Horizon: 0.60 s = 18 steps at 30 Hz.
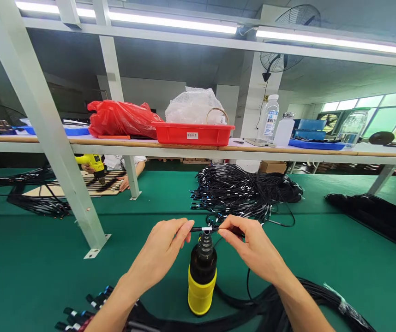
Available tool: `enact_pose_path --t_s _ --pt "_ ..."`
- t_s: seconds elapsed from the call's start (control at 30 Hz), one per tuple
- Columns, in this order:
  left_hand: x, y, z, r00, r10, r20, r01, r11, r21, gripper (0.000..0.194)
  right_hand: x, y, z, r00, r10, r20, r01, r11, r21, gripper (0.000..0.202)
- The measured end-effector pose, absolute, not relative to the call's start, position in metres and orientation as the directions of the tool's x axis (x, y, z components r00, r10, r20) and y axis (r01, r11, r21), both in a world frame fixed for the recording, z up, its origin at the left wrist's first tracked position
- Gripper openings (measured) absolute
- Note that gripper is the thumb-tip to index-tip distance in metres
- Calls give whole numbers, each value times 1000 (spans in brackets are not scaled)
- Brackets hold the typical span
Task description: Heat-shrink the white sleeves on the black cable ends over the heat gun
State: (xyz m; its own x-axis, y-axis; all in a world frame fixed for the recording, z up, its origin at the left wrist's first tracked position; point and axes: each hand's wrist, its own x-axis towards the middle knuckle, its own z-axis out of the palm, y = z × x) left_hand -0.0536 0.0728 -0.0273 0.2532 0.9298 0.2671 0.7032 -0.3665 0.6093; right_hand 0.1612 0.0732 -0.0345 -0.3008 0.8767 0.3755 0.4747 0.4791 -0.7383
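Observation:
Both hands hold one black cable (197,229) stretched level between them, with a white sleeve (207,228) around its middle. My left hand (165,246) pinches the cable's left part, its fingers closed. On the other side, my right hand (251,244) pinches it between thumb and fingers. Directly beneath the white sleeve stands a yellow and black heat gun (202,281), upright with its dark ribbed nozzle (205,246) pointing up. The nozzle tip is very close under the cable; whether they touch I cannot tell.
A heap of black cables (239,189) lies behind my hands. More cables (239,318) run along the front edge, and a black bundle (374,216) lies right. A white post (63,170) rises at left. The shelf above carries a red bin (170,134). A co-worker's hand (124,183) is beyond.

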Motion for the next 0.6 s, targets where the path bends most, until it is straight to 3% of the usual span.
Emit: enact_pose_path --t_s 0.2,0.47,0.6 --pt "-52 73 -30 242 931 272 682 -363 635 42 164 73 -35 -332 873 358 540 487 -686 33" --pt "-55 74 -32 210 923 322 680 -374 630 22 161 81 -43 -279 874 398 475 485 -734 17" --pt "-55 73 -33 214 915 342 700 -388 599 20 161 81 -42 -254 876 410 469 482 -740 16"
